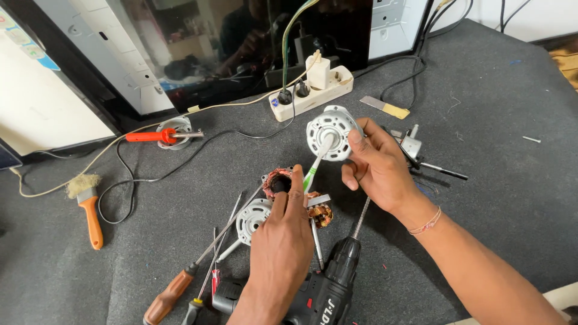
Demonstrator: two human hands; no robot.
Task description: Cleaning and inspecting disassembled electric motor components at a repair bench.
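My right hand [378, 170] holds up a round silver motor housing cover [330, 133], facing me, above the grey mat. My left hand [285, 241] grips a green and white toothbrush [315, 165] whose head touches the centre of that cover. Just under my left fingers lies a copper-wound stator [279, 180] on the mat. A second silver end cover [253, 218] lies flat to the left of my left wrist.
A black cordless drill [328, 286] lies at the front. Screwdrivers [180, 283] lie front left, an orange-handled brush [88, 207] far left, a red soldering iron [153, 136] on a stand behind. A white power strip [310, 93] and cables sit at the back.
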